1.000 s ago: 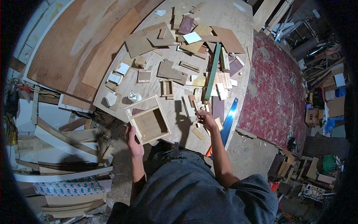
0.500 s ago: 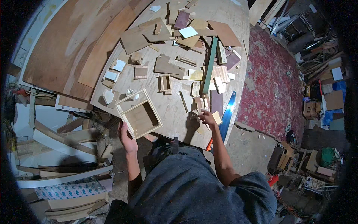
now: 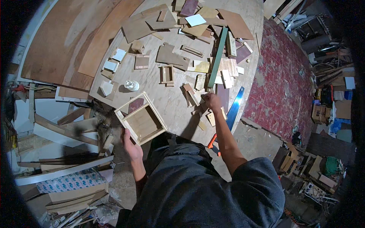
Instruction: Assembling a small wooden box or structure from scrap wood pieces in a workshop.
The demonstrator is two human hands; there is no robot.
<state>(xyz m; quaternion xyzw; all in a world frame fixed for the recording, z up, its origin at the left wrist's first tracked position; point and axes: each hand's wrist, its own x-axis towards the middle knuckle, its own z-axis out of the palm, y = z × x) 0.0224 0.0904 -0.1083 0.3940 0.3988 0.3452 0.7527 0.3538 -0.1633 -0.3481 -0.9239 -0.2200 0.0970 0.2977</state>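
Note:
My left hand [image 3: 132, 146] grips the near left side of a small open wooden box [image 3: 142, 121], tilted at the table's near edge. Its frame is pale strips, with a crossbar marking off a narrow bay along its far side. Over the table, my right hand [image 3: 212, 102] has its fingers pinched together among small wood offcuts; whatever is between them is too small to make out. Just left of that hand lies a pair of short wood blocks [image 3: 191, 95]. A handsaw [image 3: 235, 108] with a blue-lit blade and orange handle lies to its right.
A white bottle [image 3: 132, 85] stands beyond the box. A long green strip [image 3: 218, 57] crosses the offcuts, and a small wooden frame [image 3: 167, 75] sits mid-table. Boards [image 3: 152, 24] are piled at the back. Scrap wood [image 3: 64, 133] fills the left; red flooring [image 3: 281, 76] lies right.
My right hand has moved up and slightly away over the offcuts. The thin dark stick left of it no longer lies where it was. The box stays in my left hand, slightly shifted.

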